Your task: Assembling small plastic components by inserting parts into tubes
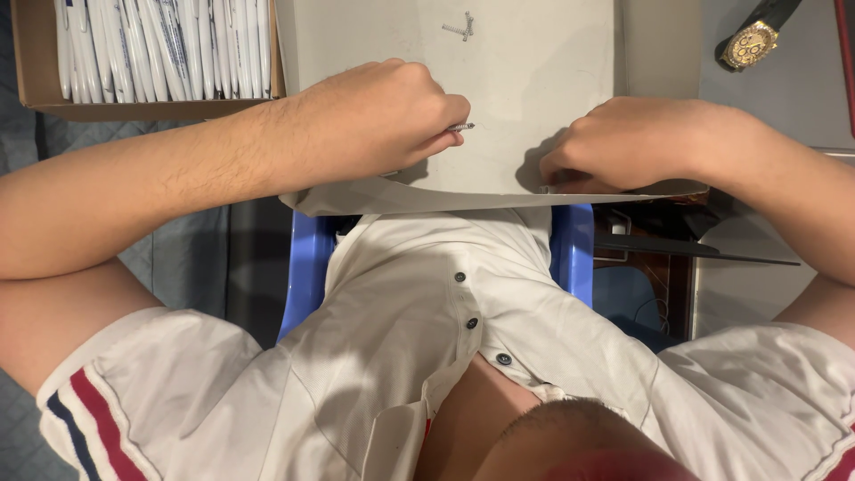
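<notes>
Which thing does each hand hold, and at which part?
The left hand pinches a small metal spring by one end, the rest sticking out. The right hand is closed on the grey board; what it holds cannot be told.

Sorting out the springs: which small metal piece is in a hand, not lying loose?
The small spring sticking out of the left hand; the other metal piece lies loose farther up the grey board.

Between our two hands the grey sheet [525, 80] lies open, and we can pass freely over its middle toward the far edge, save for a small metal piece [460, 28] lying there. On the far left, a cardboard box [31, 62] packed with white pens [160, 44] blocks the way. On the far right, a gold wristwatch [750, 43] sits on the table [802, 98].
</notes>
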